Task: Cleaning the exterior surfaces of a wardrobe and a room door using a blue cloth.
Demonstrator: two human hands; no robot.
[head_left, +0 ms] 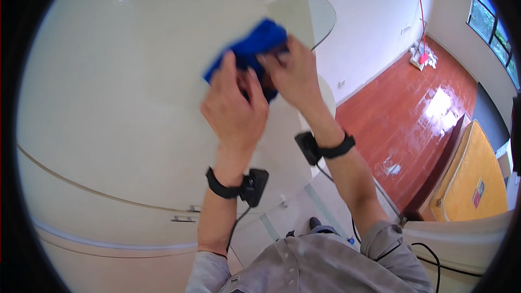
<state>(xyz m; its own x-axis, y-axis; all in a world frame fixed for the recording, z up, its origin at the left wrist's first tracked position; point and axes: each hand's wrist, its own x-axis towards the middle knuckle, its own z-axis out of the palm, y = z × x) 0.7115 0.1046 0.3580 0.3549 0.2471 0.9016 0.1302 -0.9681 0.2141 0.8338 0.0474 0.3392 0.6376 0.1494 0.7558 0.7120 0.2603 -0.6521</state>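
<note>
A blue cloth point(260, 40), folded and a little blurred, is between my two hands in front of a large pale cabinet panel point(122, 89). My right hand point(295, 73) pinches the cloth's right end between thumb and fingers. Along its lower left side, my left hand point(238, 101) has its fingers against the cloth; their exact hold is blurred. Each wrist wears a black strap with a small black device and a cable.
Rounded glass shelves point(321, 20) jut out beyond the panel, right of my hands. Metal handles point(183, 219) sit low on the cabinet. Farther right are a reddish wood floor point(378, 130), a yellow mattress point(468, 179), a red-handled broom point(422, 24) and a window point(490, 28).
</note>
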